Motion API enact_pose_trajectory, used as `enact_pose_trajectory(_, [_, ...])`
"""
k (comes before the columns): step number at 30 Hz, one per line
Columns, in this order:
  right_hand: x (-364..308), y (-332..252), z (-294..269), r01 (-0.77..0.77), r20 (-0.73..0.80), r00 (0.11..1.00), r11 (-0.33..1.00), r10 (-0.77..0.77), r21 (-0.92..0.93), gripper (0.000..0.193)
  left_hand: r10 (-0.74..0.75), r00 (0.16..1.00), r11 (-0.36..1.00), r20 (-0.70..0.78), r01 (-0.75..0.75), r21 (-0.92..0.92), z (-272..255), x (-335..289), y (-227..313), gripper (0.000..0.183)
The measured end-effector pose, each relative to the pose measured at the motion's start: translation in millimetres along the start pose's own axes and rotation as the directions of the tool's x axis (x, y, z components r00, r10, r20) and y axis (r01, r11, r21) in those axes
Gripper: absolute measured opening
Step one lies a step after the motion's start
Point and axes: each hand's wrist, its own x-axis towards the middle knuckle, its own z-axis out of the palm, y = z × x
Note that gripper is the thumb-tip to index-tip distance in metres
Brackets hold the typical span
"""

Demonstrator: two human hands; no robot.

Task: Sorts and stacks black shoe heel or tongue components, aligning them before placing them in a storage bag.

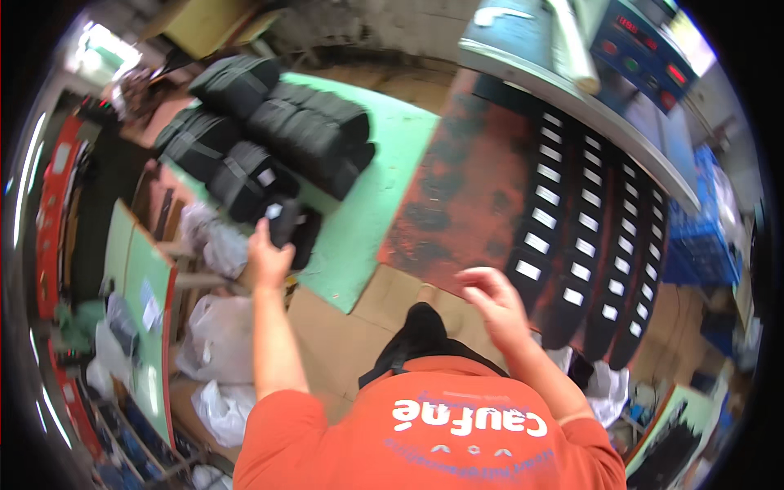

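My left hand (269, 257) reaches to the near end of the black bundles and closes on a small black fabric piece (282, 222) with a white patch on it. My right hand (495, 304) hovers by the near edge of the reddish board (445, 220); its fingers are loosely bent and apart, with nothing in them. On that board, overlapping black pieces with white labels (543, 219) lie in several long rows. Stacked black bundles (302, 135) cover much of the green table (347, 269). Motion blurs both hands somewhat.
A press-like machine (506, 41) with a blue control box (637, 49) overhangs the board's far side. Right of it stands a blue crate (702, 237). Plastic bags (216, 339) and a green panel (147, 302) are at my left; a cardboard box (196, 24) sits at the back.
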Motion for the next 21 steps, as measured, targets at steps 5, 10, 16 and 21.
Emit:
enact_pose_trajectory(5, [24.6,16.9,40.2,0.040,0.351,0.936,0.997,-0.014,-0.068,0.039,0.085,0.995,0.830,-0.058,-0.103,-0.548,-37.1,-29.7,43.7,0.058])
enact_pose_trajectory(10, [51.9,19.0,55.3,0.362,0.134,0.895,0.868,-0.425,0.340,0.118,0.497,0.807,0.676,0.319,-0.130,-0.726,-9.8,-86.5,176.1,0.081])
enact_pose_trajectory(16, [49.3,1.5,-7.1,0.123,0.002,0.983,0.659,-0.185,0.742,0.069,0.451,0.719,0.470,0.529,0.313,-0.825,1.4,-76.2,228.4,0.072])
enact_pose_trajectory(21, [44.8,2.5,-7.7,0.133,-0.097,0.990,0.496,-0.098,0.858,0.054,0.657,0.754,0.611,-0.009,-0.540,-0.579,15.0,-59.8,261.4,0.018])
